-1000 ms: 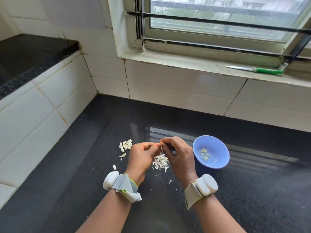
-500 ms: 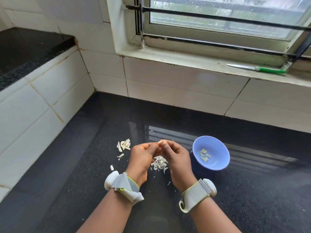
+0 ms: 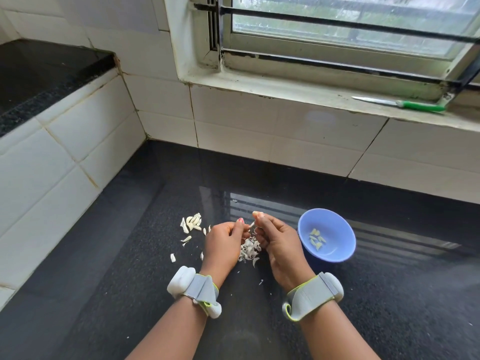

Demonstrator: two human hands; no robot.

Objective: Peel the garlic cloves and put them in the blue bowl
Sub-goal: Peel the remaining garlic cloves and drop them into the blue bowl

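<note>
A small garlic clove (image 3: 252,224) is pinched between the fingertips of both hands above the black granite counter (image 3: 389,294). Its long axis appears tilted, the upper end toward 1 o'clock and the lower toward 7 o'clock, though it is too small for more to be told. The left hand (image 3: 223,242) is curled, knuckles up, with thumb and forefinger closed on the clove's lower end. The right hand (image 3: 279,240) is likewise curled, its fingertips raised and closed on the upper end. Both wrists are angled inward, each carrying a grey strap with a white unit.

A heap of papery skins (image 3: 249,252) lies directly beneath the hands. Unpeeled cloves (image 3: 192,221) are clustered at 10 o'clock from the left hand. The blue bowl (image 3: 337,252) stands at 3 o'clock, just beside the right hand, with several peeled cloves (image 3: 317,239) inside. A green-handled knife (image 3: 400,103) lies on the window sill (image 3: 285,96) at 1 o'clock.
</note>
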